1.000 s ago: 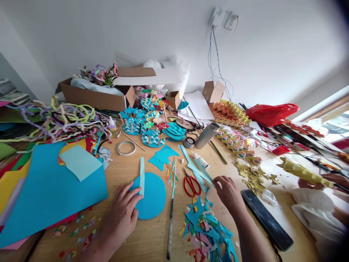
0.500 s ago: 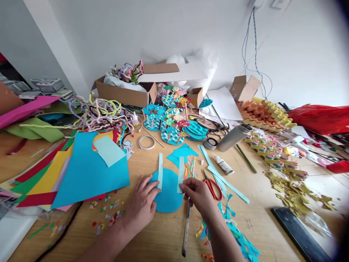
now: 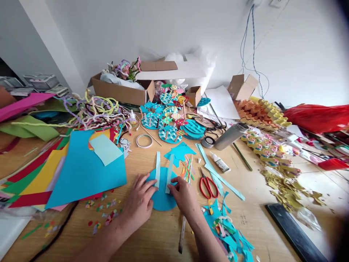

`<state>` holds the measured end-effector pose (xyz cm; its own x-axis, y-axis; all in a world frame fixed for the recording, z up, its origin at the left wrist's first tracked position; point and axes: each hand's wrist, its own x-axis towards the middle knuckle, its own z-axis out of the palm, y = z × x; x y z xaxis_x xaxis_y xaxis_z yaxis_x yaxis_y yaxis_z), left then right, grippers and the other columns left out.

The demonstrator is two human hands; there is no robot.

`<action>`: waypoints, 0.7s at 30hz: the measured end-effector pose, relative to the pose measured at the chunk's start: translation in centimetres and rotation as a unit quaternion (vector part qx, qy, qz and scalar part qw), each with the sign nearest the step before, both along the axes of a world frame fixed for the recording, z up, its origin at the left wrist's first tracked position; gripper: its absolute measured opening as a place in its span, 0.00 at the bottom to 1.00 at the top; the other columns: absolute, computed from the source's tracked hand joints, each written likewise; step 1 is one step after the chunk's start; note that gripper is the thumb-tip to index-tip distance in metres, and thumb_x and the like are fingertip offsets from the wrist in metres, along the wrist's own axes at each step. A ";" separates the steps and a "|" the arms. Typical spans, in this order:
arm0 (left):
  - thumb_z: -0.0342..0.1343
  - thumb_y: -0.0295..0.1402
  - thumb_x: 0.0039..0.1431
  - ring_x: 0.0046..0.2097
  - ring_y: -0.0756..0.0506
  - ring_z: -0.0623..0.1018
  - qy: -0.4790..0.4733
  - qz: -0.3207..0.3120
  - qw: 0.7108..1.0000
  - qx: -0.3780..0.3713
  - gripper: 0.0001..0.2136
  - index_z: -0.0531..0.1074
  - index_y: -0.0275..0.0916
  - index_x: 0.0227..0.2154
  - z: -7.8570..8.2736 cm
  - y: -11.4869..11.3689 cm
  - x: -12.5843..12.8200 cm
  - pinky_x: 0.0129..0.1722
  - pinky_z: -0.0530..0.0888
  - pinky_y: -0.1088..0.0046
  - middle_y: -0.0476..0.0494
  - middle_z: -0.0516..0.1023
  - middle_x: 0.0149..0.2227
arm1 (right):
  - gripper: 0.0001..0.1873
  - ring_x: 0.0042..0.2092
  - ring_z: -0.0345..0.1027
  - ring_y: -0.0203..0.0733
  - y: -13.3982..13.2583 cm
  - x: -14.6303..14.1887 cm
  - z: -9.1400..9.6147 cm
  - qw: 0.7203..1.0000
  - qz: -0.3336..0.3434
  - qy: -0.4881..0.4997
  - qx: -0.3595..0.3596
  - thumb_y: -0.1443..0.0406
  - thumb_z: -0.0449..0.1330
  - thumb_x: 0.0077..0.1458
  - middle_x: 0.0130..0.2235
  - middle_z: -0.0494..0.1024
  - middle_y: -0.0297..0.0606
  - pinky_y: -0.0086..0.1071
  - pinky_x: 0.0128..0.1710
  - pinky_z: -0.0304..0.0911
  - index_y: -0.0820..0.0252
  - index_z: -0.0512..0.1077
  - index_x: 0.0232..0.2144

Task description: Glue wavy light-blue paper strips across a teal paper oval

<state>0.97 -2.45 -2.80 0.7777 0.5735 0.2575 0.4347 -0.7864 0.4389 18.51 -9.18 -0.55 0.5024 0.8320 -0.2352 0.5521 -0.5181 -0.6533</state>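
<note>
Pinching one pale strip over the blue disc on the tabletop, the right hand could skew it with a twist. Fingers spread, the left hand touches the other strip; a slip might drag it.

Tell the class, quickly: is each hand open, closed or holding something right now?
Left hand: open, fingertips at the left strip over the disc.
Right hand: closed, pinching the right strip.
</note>
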 end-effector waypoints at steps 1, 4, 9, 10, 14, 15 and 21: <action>0.45 0.16 0.48 0.62 0.39 0.60 -0.001 0.001 1.000 0.002 0.22 0.73 0.41 0.44 -0.1 0.0 0.0 0.63 0.57 0.47 0.47 0.72 0.54 | 0.06 0.30 0.71 0.40 -0.1 0.0 0.2 0.999 0.004 -0.042 -0.002 0.65 0.56 0.56 0.27 0.77 0.35 0.30 0.30 0.61 0.60 0.71 0.36; 0.45 0.16 0.48 0.62 0.39 0.60 -0.005 0.003 1.000 0.007 0.22 0.73 0.41 0.43 -0.2 0.0 0.0 0.63 0.57 0.47 0.47 0.72 0.54 | 0.08 0.39 0.71 0.44 -0.4 0.2 0.4 0.987 0.016 -0.156 0.034 0.67 0.55 0.58 0.36 0.77 0.40 0.33 0.38 0.62 0.59 0.73 0.38; 0.46 0.17 0.48 0.62 0.39 0.61 0.000 0.005 1.000 0.011 0.22 0.73 0.42 0.44 -0.1 0.0 0.0 0.63 0.58 0.48 0.48 0.72 0.54 | 0.17 0.47 0.65 0.51 -0.6 0.5 -0.1 0.960 0.082 -0.250 0.092 0.64 0.61 0.55 0.42 0.74 0.44 0.41 0.47 0.62 0.57 0.73 0.48; 0.46 0.17 0.48 0.62 0.39 0.61 0.000 0.006 1.000 0.012 0.22 0.73 0.42 0.44 0.0 0.0 0.1 0.63 0.58 0.48 0.48 0.72 0.54 | 0.18 0.47 0.64 0.52 -0.6 0.4 -0.1 0.958 0.091 -0.258 0.087 0.63 0.62 0.54 0.44 0.73 0.44 0.43 0.48 0.62 0.56 0.73 0.49; 0.46 0.17 0.48 0.61 0.39 0.62 -0.011 0.005 1.000 0.015 0.22 0.73 0.42 0.43 -0.2 0.0 0.1 0.62 0.59 0.48 0.48 0.72 0.54 | 0.19 0.54 0.59 0.58 -0.6 0.2 0.0 0.953 0.107 -0.277 0.060 0.61 0.64 0.52 0.50 0.71 0.45 0.50 0.50 0.59 0.51 0.74 0.48; 0.46 0.17 0.48 0.61 0.39 0.62 -0.015 0.004 1.000 0.016 0.22 0.73 0.42 0.43 -0.3 0.0 0.2 0.62 0.59 0.48 0.48 0.72 0.54 | 0.19 0.55 0.57 0.59 -0.6 0.1 0.0 0.952 0.111 -0.279 0.059 0.60 0.64 0.53 0.52 0.71 0.44 0.51 0.51 0.58 0.50 0.74 0.48; 0.45 0.17 0.48 0.61 0.38 0.61 -0.014 -0.001 1.000 0.013 0.22 0.73 0.41 0.43 -0.3 0.0 0.2 0.62 0.58 0.47 0.47 0.72 0.54 | 0.20 0.61 0.51 0.60 -0.6 0.2 -0.5 0.955 0.125 -0.264 0.058 0.61 0.62 0.54 0.57 0.67 0.42 0.55 0.56 0.52 0.46 0.72 0.51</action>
